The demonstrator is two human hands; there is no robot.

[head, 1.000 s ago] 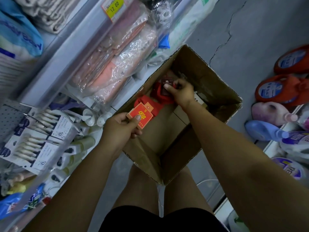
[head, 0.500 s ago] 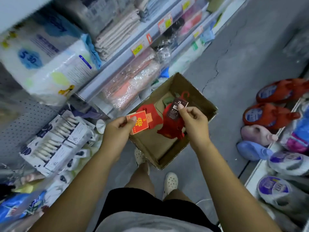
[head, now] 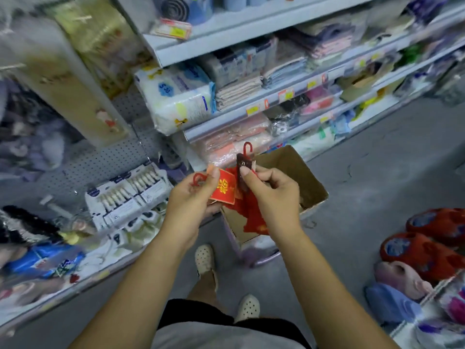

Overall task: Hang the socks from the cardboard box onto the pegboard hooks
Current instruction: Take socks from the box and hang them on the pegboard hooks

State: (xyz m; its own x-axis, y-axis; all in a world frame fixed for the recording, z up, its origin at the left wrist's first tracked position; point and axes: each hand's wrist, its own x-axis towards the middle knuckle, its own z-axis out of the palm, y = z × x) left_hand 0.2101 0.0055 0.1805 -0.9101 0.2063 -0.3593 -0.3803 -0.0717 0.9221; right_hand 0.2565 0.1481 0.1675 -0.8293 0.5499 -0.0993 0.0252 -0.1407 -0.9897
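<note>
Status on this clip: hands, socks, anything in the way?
Left hand pinches red-and-gold labelled socks. Right hand pinches dark-labelled red socks above cardboard box. Neither hung; pegboard at left, partly stocked.

A grey concrete floor (head: pixel 377 187) runs beside white metal shelves (head: pixel 251 28) packed with wrapped textiles and fronted with yellow price tags (head: pixel 253 110). Red, pink and blue bottles (head: pixel 425 255) sit low at the right.

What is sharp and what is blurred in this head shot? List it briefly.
Head view: motion blur smears the shelves at upper right and the hanging goods at far left; left hand, right hand and red socks are fairly sharp at centre; pegboard holes soft but readable; wide-angle lens bows shelf edges; light even, no hard shadows.
</note>
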